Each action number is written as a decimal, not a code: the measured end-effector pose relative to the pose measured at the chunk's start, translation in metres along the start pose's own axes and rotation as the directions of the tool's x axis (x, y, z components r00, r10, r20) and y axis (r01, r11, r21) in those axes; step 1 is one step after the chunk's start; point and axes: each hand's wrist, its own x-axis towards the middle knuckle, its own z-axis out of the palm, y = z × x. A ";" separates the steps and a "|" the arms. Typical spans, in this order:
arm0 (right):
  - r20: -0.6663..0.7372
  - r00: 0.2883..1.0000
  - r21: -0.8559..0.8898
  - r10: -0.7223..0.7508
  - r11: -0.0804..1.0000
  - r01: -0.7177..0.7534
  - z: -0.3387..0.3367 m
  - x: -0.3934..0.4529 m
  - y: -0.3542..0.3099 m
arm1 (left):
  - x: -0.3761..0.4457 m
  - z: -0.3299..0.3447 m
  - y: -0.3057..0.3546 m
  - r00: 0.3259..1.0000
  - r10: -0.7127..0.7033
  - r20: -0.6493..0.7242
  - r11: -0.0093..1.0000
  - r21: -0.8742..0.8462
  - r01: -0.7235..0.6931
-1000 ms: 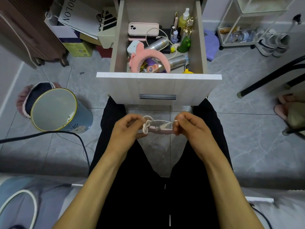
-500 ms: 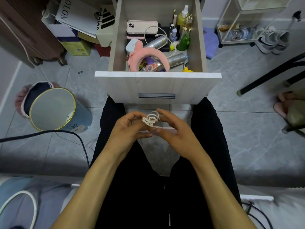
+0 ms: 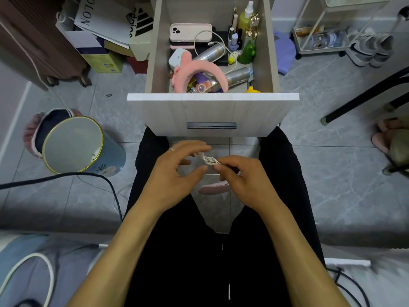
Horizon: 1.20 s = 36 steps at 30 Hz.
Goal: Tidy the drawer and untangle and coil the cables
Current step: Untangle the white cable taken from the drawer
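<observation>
Just in front of the open drawer (image 3: 212, 114), over my lap, both hands work a thin white cord (image 3: 209, 161) bunched into a small knotted coil. My right hand (image 3: 243, 180) pinches the coil's near end between thumb and forefinger. My left hand (image 3: 174, 173) curls around its far end, forefinger over the cord. A pink oblong device (image 3: 213, 187) shows under my right hand, partly hidden. In the drawer lie a pink phone (image 3: 190, 32), a loose white cable (image 3: 221, 39), a pink headband (image 3: 199, 72), silver bottles and small cosmetics.
A gold-rimmed blue bin (image 3: 73, 145) stands on the floor to the left, with a black cable (image 3: 66, 176) running past it. Boxes and bags pile at top left. A wire rack (image 3: 321, 36), shoes and a black chair leg (image 3: 365, 96) are on the right.
The cord, stretched between my hands with the pink device a second ago, is now a tight little coil. The pink device has dropped below my right hand.
</observation>
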 end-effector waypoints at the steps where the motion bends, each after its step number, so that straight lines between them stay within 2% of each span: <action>1: 0.007 1.000 -0.004 -0.001 1.000 0.001 0.000 0.000 0.001 | 0.001 0.001 0.001 0.999 0.027 0.016 0.998 0.057 -0.028; 4: 0.042 0.998 0.102 0.052 0.993 -0.056 -0.001 -0.002 -0.001 | 0.004 0.005 0.005 1.000 -0.018 0.001 0.993 0.113 0.017; 8: -0.048 0.991 0.220 0.125 0.969 -0.111 -0.001 -0.003 -0.001 | 0.005 0.009 0.010 0.988 -0.135 -0.073 0.991 -0.025 0.133; 11: -0.158 0.983 0.220 0.093 0.974 -0.057 -0.002 -0.002 -0.005 | 0.004 0.011 0.015 0.982 -0.179 -0.062 0.978 -0.119 0.171; 14: -0.204 0.979 0.176 0.025 0.984 0.012 0.000 -0.002 -0.008 | 0.003 0.010 0.015 0.977 -0.203 -0.058 0.974 -0.117 0.195; 18: -0.156 0.984 0.217 0.091 0.974 -0.056 0.000 -0.001 -0.009 | 0.000 0.011 0.012 0.979 -0.195 -0.063 0.981 -0.015 0.194; 23: -0.042 0.985 0.344 0.166 0.928 -0.142 -0.004 0.002 -0.009 | -0.003 0.014 0.015 0.982 -0.170 -0.087 0.985 -0.011 0.170; 26: -0.001 0.984 0.335 0.178 0.927 -0.167 -0.004 0.003 -0.008 | -0.003 0.014 0.012 0.959 -0.261 -0.106 0.955 -0.173 0.241; 29: 0.023 0.984 0.325 0.178 0.929 -0.176 -0.001 0.005 -0.010 | -0.002 0.015 0.012 0.904 -0.420 -0.077 0.832 -0.431 0.350; 31: 0.039 0.980 0.305 0.197 0.931 -0.200 0.002 0.006 -0.010 | -0.002 0.017 0.010 0.888 -0.456 -0.062 0.803 -0.459 0.381; 32: 0.042 0.975 0.304 0.220 0.926 -0.222 0.003 0.007 -0.008 | -0.002 0.018 0.007 0.898 -0.431 -0.090 0.843 -0.396 0.365; 34: 0.039 0.958 0.352 0.285 0.893 -0.280 0.005 0.006 -0.006 | -0.002 0.019 0.004 0.949 -0.253 -0.190 0.966 -0.094 0.239; 36: 0.021 0.936 0.434 0.351 0.840 -0.325 0.006 0.005 -0.004 | -0.003 0.019 0.002 0.974 -0.024 -0.224 0.979 0.193 0.069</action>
